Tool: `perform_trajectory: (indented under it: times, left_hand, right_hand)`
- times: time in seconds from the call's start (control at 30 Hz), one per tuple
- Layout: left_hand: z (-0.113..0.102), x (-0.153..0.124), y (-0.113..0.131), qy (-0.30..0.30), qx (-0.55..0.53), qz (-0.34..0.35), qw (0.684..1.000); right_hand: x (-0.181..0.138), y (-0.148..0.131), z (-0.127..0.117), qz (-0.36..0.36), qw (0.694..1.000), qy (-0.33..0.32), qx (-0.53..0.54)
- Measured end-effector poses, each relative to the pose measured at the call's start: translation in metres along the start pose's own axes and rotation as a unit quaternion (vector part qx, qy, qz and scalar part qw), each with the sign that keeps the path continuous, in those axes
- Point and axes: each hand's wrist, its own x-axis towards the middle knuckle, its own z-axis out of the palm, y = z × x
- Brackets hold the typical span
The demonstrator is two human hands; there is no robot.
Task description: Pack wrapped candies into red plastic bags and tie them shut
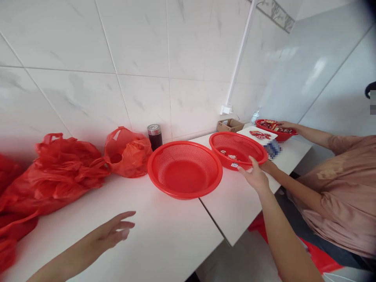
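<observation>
My left hand (113,231) hovers over the white table (164,235) near its front edge, fingers spread and holding nothing. My right hand (255,177) grips the near rim of a red mesh basket (223,141) that holds a few small wrapped items. A bigger, empty red mesh basket (184,169) sits just to its left, straddling the seam between two tables. Neither hand touches the bigger basket.
Red plastic bags (58,172) and a smaller one (127,152) are heaped along the tiled wall at left, beside a dark jar (154,136). A person in a brown shirt (343,192) sits at right, one hand at a third red basket (277,129), the other forearm beside my right hand. A cardboard box (229,125) stands at the back.
</observation>
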Motion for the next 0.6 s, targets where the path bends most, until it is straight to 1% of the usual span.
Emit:
perform_trajectory:
  times: [0.03,0.07,0.1,0.2,0.27,0.3,0.37,0.47,0.53,0.6]
  left_hand:
    - [0.007,0.005,0.011,-0.033,-0.039,-0.018,0.999]
    - [0.014,0.010,0.023,-0.054,-0.085,-0.034,0.994]
    - [0.022,0.015,0.034,-0.060,-0.137,-0.046,0.988]
    - [0.046,0.033,0.058,-0.029,-0.295,-0.068,0.953]
    - [0.061,0.047,0.067,-0.021,-0.374,-0.070,0.924]
    - [0.067,0.055,0.070,-0.025,-0.397,-0.060,0.915]
    - [0.078,0.071,0.074,-0.034,-0.418,-0.024,0.907]
    - [0.097,0.098,0.083,-0.042,-0.432,0.025,0.901]
    - [0.112,0.117,0.091,-0.056,-0.425,0.046,0.902]
    - [0.132,0.133,0.100,-0.089,-0.397,0.062,0.911]
  right_hand:
    - [0.018,0.007,0.002,0.012,0.999,-0.012,-0.029]
    - [0.031,0.012,0.005,0.021,0.998,-0.022,-0.047]
    - [0.040,0.016,0.008,0.024,0.998,-0.024,-0.046]
    - [0.049,0.020,0.014,0.021,1.000,0.000,-0.013]
    - [0.045,0.021,0.009,0.009,1.000,0.015,0.012]
    - [0.043,0.020,0.004,0.003,0.999,0.022,0.024]
    - [0.036,0.018,-0.010,-0.009,0.998,0.040,0.048]
    - [0.024,0.006,-0.038,-0.034,0.992,0.087,0.083]
    - [0.013,-0.007,-0.054,-0.057,0.986,0.114,0.104]
    - [0.001,-0.021,-0.066,-0.075,0.982,0.118,0.126]
